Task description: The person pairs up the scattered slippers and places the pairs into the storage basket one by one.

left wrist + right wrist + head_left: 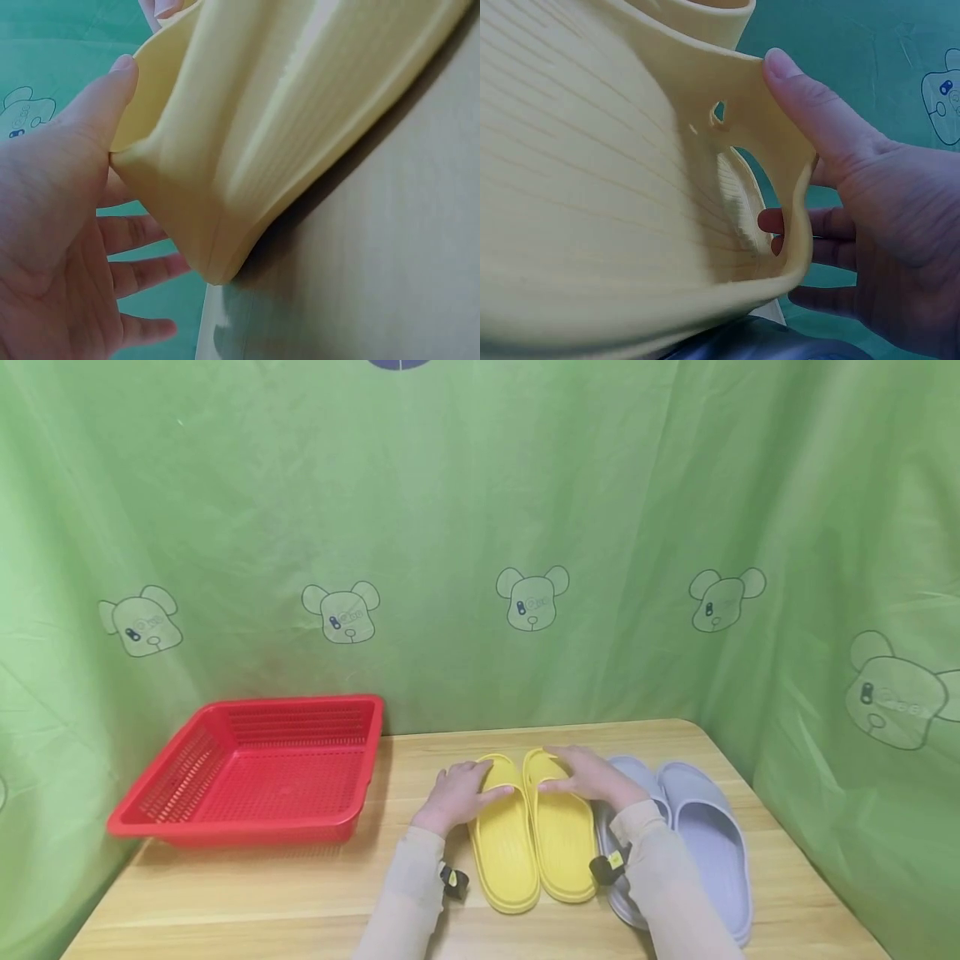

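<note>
A pair of yellow slippers lies side by side on the wooden table in the head view, toes pointing away from me. My left hand point(453, 797) grips the left yellow slipper point(506, 856) at its upper strap, thumb at the edge of the foot opening and fingers along the outer side. On the right yellow slipper point(567, 843), my right hand point(596, 777) holds the strap the same way. The left wrist view shows the thumb on the strap of the yellow slipper point(255, 127). In the right wrist view, fingertips show through an opening in the strap point(769, 97).
Close on the right, a pair of lilac-grey slippers point(712, 852) stands partly under my right forearm. A red plastic basket point(262, 832) sits at the table's left. Green curtains point(450, 527) with bear-face prints hang around the table point(300, 902).
</note>
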The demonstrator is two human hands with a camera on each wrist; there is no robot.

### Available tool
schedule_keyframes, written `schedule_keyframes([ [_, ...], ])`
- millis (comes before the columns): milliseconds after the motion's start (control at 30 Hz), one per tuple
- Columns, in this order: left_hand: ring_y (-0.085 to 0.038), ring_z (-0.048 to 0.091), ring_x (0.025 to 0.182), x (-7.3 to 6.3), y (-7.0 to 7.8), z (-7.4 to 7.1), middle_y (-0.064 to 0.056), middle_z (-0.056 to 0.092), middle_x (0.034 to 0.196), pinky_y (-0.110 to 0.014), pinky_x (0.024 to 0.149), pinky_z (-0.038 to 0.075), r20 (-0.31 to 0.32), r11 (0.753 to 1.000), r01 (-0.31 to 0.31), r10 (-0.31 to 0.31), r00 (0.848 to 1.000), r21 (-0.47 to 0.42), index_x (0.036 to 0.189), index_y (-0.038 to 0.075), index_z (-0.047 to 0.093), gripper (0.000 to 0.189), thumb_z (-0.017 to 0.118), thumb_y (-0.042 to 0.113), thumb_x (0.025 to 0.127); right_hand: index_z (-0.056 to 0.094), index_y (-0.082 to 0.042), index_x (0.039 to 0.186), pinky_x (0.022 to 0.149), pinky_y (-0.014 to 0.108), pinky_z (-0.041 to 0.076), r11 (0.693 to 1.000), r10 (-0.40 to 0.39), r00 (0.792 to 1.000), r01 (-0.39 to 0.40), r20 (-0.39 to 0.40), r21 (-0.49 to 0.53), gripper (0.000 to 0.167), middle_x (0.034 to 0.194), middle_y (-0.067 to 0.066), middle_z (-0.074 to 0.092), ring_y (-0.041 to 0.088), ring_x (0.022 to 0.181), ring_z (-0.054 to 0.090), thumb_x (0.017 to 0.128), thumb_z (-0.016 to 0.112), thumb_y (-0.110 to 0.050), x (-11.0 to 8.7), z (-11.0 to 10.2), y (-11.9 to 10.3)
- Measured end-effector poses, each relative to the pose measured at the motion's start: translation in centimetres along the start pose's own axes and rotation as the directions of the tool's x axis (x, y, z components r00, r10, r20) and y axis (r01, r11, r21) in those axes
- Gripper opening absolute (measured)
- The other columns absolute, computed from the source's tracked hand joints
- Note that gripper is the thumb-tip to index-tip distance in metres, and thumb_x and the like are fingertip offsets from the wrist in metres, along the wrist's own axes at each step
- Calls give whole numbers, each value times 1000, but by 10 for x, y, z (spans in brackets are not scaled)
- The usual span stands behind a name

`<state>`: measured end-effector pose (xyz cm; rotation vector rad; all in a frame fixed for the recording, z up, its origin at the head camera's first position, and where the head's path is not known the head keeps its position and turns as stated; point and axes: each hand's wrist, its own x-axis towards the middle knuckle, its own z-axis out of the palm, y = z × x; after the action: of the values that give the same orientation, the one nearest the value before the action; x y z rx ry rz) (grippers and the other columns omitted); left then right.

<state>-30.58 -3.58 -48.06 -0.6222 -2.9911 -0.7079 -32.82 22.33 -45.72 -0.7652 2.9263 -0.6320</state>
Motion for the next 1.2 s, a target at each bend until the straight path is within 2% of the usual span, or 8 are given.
schedule_keyframes([
  [333, -36, 51, 131, -5, -1, -11, -15, 57, 139, -63, 112, 30, -19, 1000, 3, -3, 1000, -12, 142, 11, 49, 79, 50, 68, 88, 43, 2, 143, 110, 63, 33, 1000, 22, 999, -21, -37, 23, 85, 139, 29, 50, 49, 129, 46, 83, 69, -52, -4, -4, -10],
  [600, -36, 50, 131, -8, -6, -20, -14, 57, 139, -62, 112, 30, -60, 1000, -1, 1, 998, -2, 141, 11, 50, 81, 54, 69, 85, 44, -2, 144, 111, 62, 32, 997, 24, 993, -14, -116, 82, 84, 143, 24, 50, 46, 133, 44, 82, 70, -53, -12, -8, -15],
  [933, -35, 52, 129, -13, -9, -31, -15, 58, 138, -57, 111, 33, -112, 1000, -3, 4, 994, 6, 140, 13, 52, 84, 58, 72, 80, 44, -2, 144, 110, 64, 31, 995, 61, 981, -46, -186, 87, 86, 144, 24, 49, 48, 133, 42, 80, 72, -53, -22, -10, -18],
  [1200, -38, 50, 129, -17, -8, -45, -15, 58, 138, -54, 113, 32, -157, 1000, 1, 2, 988, 16, 139, 13, 53, 86, 61, 72, 77, 44, 0, 143, 109, 65, 31, 997, 62, 976, -50, -210, 63, 87, 144, 27, 47, 50, 133, 40, 79, 74, -51, -27, -21, -33],
])
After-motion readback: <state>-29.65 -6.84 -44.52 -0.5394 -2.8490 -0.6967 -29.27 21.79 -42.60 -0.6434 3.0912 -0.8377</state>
